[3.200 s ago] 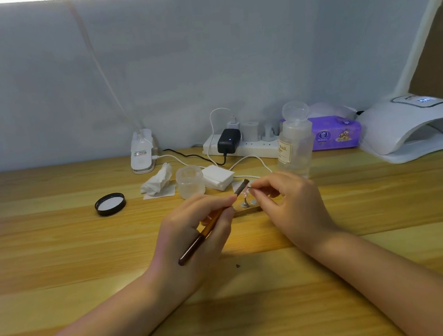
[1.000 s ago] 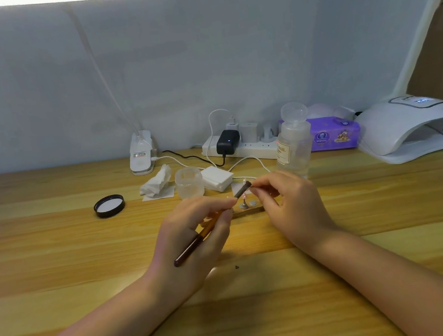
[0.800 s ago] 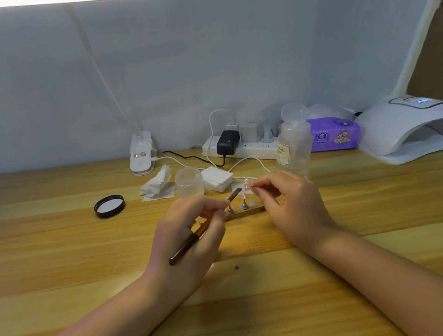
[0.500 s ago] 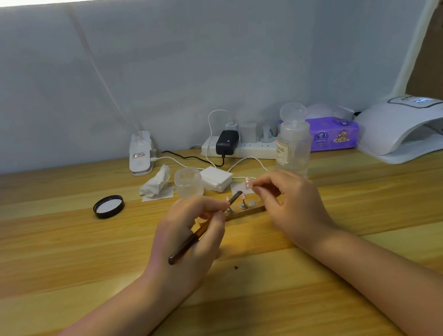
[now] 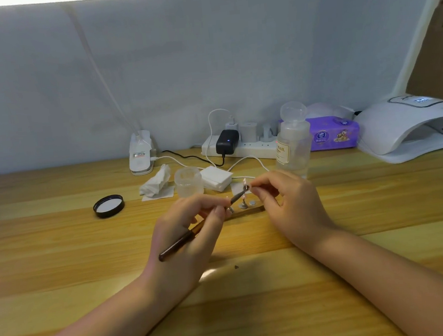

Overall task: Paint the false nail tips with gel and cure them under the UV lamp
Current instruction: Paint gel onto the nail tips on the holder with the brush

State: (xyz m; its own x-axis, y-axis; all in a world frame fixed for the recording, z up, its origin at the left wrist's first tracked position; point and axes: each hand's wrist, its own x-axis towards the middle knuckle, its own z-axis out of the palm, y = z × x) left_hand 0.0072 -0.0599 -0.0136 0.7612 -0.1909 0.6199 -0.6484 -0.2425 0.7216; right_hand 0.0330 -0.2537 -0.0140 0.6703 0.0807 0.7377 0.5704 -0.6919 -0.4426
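Observation:
My left hand [image 5: 187,233] grips a brown-handled gel brush [image 5: 180,242], its dark tip reaching up to a small pale nail tip [image 5: 245,186]. My right hand [image 5: 289,204] pinches that nail tip on its little stand, just above a wooden holder strip [image 5: 249,211] that carries other small metal stands [image 5: 243,206]. A white UV lamp [image 5: 411,128] sits at the far right of the desk, its opening facing left.
A clear jar [image 5: 188,181] and its black lid [image 5: 108,205] lie left of the hands, with a crumpled tissue [image 5: 155,184] and cotton pads [image 5: 216,178]. Behind stand a clear pump bottle [image 5: 292,144], a power strip [image 5: 240,147], a purple wipes pack [image 5: 333,135] and a lamp base [image 5: 140,155].
My left hand drew the brush back to the left a little, then brought its tip up to the nail tip again. My right hand stayed pinching the nail tip.

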